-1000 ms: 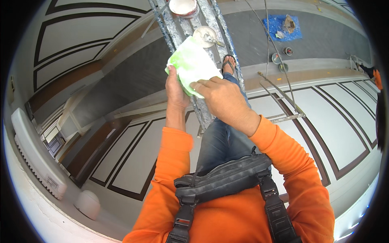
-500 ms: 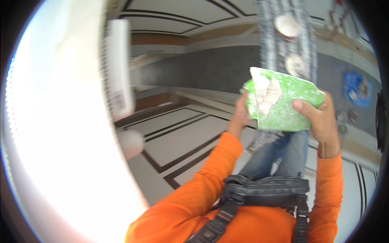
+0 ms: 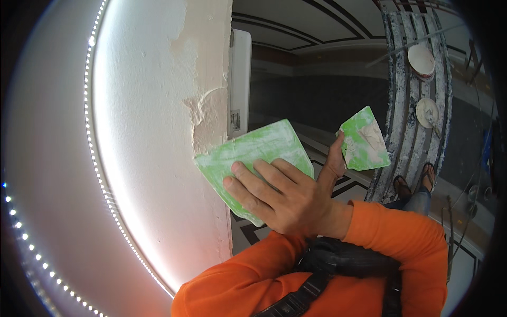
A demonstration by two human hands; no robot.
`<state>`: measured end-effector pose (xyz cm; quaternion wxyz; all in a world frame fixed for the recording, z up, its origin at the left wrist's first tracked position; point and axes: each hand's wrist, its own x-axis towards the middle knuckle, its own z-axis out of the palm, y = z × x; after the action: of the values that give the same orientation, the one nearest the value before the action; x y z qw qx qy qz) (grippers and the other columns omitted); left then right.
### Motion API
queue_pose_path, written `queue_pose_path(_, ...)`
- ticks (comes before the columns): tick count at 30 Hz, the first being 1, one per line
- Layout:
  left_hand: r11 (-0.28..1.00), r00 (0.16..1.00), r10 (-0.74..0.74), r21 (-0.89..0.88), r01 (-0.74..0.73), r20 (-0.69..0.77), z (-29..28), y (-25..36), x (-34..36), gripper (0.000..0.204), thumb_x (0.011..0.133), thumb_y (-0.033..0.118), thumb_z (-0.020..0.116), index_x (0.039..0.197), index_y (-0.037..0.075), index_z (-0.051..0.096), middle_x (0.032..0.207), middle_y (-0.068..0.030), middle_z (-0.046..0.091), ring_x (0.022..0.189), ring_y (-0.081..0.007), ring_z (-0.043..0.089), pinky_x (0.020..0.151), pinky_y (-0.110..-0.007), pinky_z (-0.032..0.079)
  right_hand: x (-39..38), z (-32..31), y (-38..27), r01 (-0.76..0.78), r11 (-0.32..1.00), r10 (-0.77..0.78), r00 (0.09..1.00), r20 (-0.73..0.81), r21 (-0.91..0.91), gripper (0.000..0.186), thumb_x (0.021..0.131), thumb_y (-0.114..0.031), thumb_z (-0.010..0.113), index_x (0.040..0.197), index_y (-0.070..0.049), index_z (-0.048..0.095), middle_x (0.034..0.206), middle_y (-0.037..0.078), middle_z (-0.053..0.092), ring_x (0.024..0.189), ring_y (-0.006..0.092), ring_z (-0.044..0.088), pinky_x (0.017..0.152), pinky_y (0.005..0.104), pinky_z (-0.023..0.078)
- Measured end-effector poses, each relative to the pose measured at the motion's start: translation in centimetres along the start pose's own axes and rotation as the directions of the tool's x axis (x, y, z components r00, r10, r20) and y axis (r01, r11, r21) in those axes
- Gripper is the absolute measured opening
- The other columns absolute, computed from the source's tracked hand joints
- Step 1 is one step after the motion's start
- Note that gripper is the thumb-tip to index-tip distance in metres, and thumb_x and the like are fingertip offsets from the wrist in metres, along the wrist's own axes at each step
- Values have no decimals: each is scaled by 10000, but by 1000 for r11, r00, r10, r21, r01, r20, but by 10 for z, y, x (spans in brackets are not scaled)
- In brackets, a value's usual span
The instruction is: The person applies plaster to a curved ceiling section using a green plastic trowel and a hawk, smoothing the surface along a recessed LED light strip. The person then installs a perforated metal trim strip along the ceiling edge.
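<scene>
My right hand (image 3: 296, 206) presses a wide green plastic putty spreader (image 3: 266, 145) with its fingers flat along the top, and the spreader's left corner touches the pale wall surface (image 3: 158, 195). Just above that corner lies a rough patch of wet, cream putty (image 3: 208, 119) along the wall's edge. Behind and to the right, my left hand (image 3: 332, 162) grips a smaller green plastic plate (image 3: 356, 157) by its left side. A lump of whitish putty (image 3: 373, 138) sits on this plate. My right forearm crosses in front of the left one.
A paint-spattered slatted platform (image 3: 401, 105) runs along the right, with my feet in sandals on it. On it stand a white bucket (image 3: 421, 59) and a round putty-covered lid (image 3: 426, 112) with a tool. A white fixture (image 3: 241, 74) juts beside the wall; a light strip (image 3: 87, 95) curves left.
Both green plates were together in front of me; now they are apart. My right hand has swung left to the wall with the spreader, while the left keeps the putty-loaded plate.
</scene>
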<state>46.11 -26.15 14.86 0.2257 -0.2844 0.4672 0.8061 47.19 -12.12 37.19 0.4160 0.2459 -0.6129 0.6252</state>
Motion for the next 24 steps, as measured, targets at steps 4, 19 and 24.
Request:
queue_pose_path(4,1000,999,-7,-10,6,-37,-5,0,-18,596,1088,502,415,1472,50,474,1447,-141,574,1289,-279,604,1089,-431,504,53,-18,33,-107,994,108,994,-30,28,317,858,-119,676,1145,12,703,1038,124,704,876,223,660,729,302,567)
queue_pose_path(19,995,991,-103,3,103,88,3,7,-11,594,1088,503,414,1479,60,469,1469,-139,555,1307,-288,589,1098,-443,496,69,58,78,-23,943,-19,992,-123,-331,358,882,-113,667,1199,53,678,1082,144,692,963,225,651,791,320,563)
queue_pose_path(24,996,991,-91,-12,92,99,6,4,-11,604,1085,507,419,1481,55,467,1468,-145,555,1303,-296,594,1089,-451,505,24,51,-2,-2,988,5,1000,16,-154,337,887,-102,662,1184,54,691,1065,163,691,972,233,652,828,317,577)
